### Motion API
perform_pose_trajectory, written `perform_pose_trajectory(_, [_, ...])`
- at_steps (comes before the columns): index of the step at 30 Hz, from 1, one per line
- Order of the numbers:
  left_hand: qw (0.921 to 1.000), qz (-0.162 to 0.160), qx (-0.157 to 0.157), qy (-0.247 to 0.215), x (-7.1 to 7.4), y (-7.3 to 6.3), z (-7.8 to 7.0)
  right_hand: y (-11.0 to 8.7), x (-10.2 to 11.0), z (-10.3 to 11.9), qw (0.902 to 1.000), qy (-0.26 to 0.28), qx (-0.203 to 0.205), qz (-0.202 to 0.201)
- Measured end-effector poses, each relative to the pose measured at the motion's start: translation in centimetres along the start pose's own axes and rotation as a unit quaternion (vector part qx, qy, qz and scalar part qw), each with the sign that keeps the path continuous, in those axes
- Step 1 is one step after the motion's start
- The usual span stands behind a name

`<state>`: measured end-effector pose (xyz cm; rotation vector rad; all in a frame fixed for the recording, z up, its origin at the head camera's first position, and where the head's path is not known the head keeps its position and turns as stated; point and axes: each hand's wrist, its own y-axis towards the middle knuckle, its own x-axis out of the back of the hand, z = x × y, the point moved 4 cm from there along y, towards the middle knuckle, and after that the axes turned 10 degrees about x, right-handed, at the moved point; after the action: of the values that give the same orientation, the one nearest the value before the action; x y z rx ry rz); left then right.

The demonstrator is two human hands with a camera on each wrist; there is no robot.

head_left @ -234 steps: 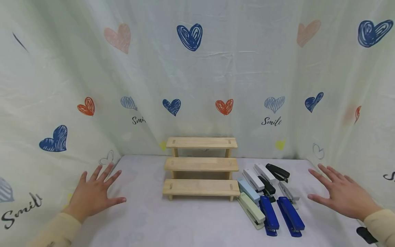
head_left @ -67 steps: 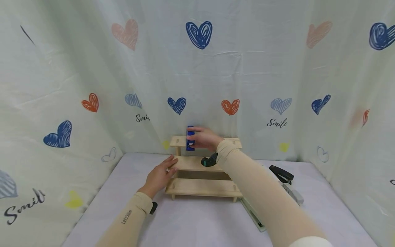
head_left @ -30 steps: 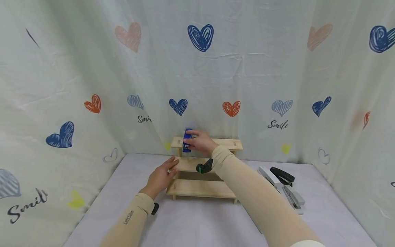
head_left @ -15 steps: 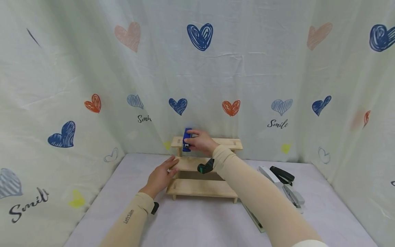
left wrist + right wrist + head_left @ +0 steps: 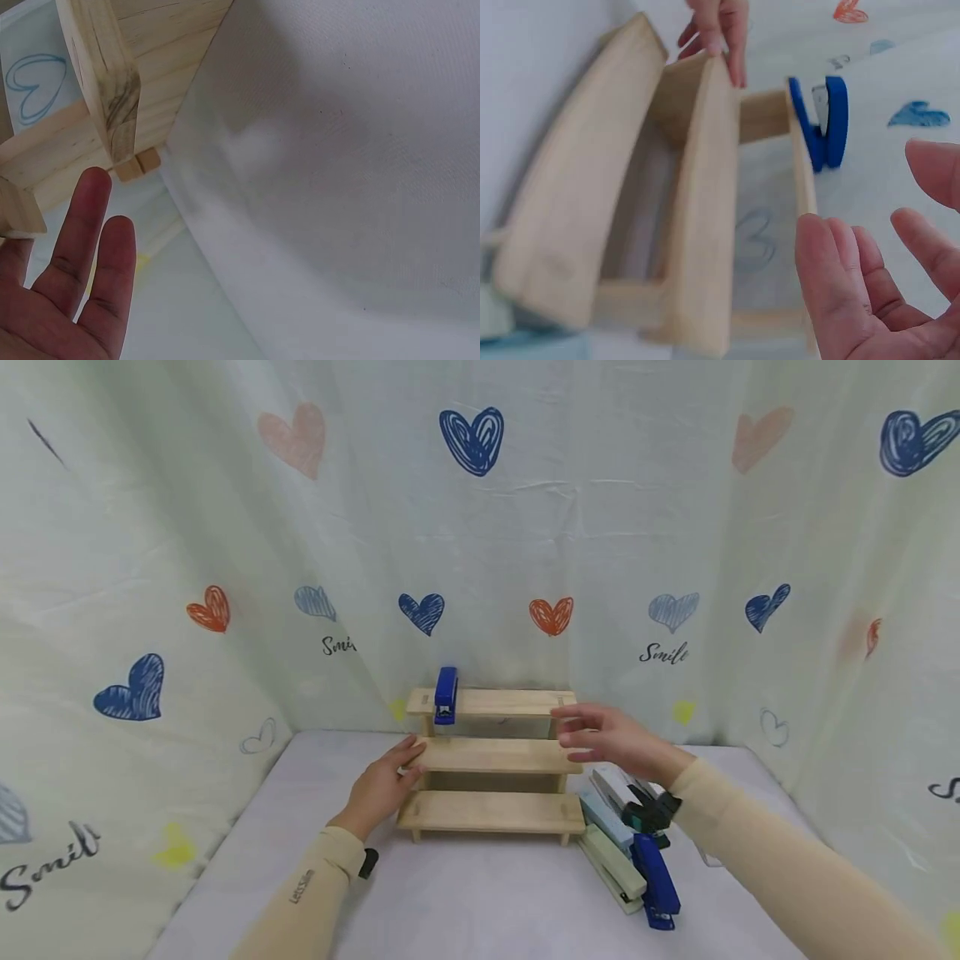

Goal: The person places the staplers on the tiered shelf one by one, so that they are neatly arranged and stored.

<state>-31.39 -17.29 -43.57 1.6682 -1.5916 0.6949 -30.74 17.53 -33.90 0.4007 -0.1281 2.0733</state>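
A blue stapler [image 5: 446, 696] lies lengthwise front to back near the left end of the top shelf of a three-step wooden rack [image 5: 495, 756]. My left hand [image 5: 381, 789] rests its fingers at the left end of the middle shelf. In the left wrist view its fingers [image 5: 112, 277] extend beside the rack's wooden underside. Nothing is in my right hand [image 5: 618, 743], which is raised by the rack's right end with fingers loosely extended. The right wrist view shows these spread fingers near the top shelf's edge, and the blue stapler [image 5: 838, 124] farther along it.
Right of the rack, several staplers crowd the white table: a pale green one [image 5: 613, 870], a light blue one [image 5: 606, 820], another blue one [image 5: 656, 881] and a white one [image 5: 611, 787]. My right hand and forearm partly cover this group. A heart-printed curtain [image 5: 495, 543] stands behind.
The blue stapler came from the table at right to the top shelf. My right hand has let go of it and moved right, while my left hand stays at the middle shelf.
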Motion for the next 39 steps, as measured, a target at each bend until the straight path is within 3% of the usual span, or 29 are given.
perform_pose_trajectory(7, [1.0, 0.003, -0.005, -0.003, -0.2, 0.2, 0.2, -9.0, 4.0, -4.7, 0.9975, -0.051, -0.037, -0.031])
perform_pose_trajectory(15, [0.9998, 0.004, -0.015, -0.01, -0.2, 0.1, 0.5, -14.8, 6.1, -7.9, 0.9929, -0.068, -0.067, -0.071])
perform_pose_trajectory(24, [0.9998, -0.002, -0.015, -0.014, -0.4, 0.3, 0.6, -17.7, 9.0, -10.0, 0.9732, -0.155, -0.094, -0.142])
perform_pose_trajectory(34, [0.9996, -0.002, -0.02, -0.021, -0.6, 0.5, 0.8, -19.3, 11.2, -13.9, 0.9613, -0.146, -0.161, -0.169])
perform_pose_trajectory(39, [0.9979, 0.01, -0.015, -0.062, -0.5, 0.6, 1.0, -19.2, 10.9, -15.7, 0.9595, -0.128, -0.192, -0.161])
